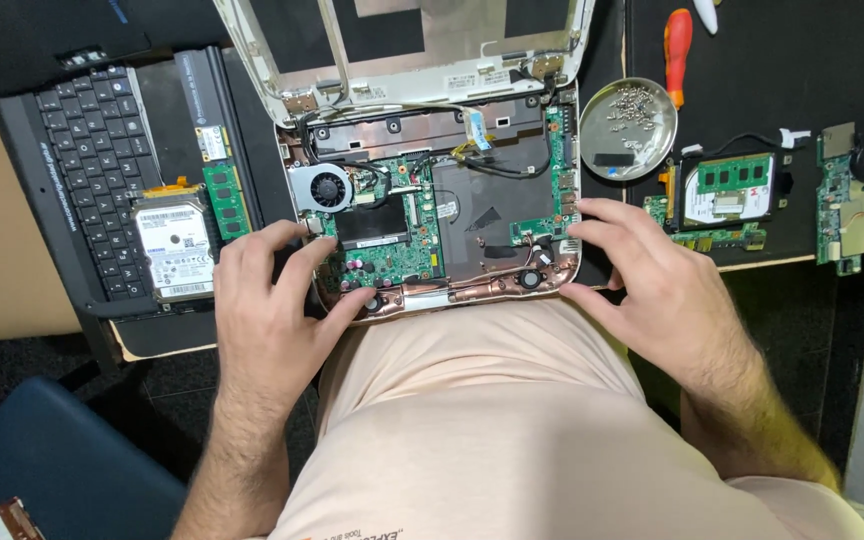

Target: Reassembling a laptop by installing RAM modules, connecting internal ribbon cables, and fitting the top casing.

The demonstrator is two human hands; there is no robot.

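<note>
An opened small laptop (492,215) lies in front of me with its cover off, showing a green mainboard (392,250) and a round fan (327,188). My left hand (272,300) grips the left front corner of the laptop base, thumb on the front rim, fingers on the board's edge. At the right front corner my right hand (642,275) holds the base, fingers resting near the small green side board (552,225). The lid (412,45) is folded back and bare inside.
A detached black keyboard (87,150) lies at the left with a hard drive (174,245) and memory sticks (224,195) on it. At the right sit a metal dish of screws (628,128), a red screwdriver (676,50) and more circuit boards (737,195).
</note>
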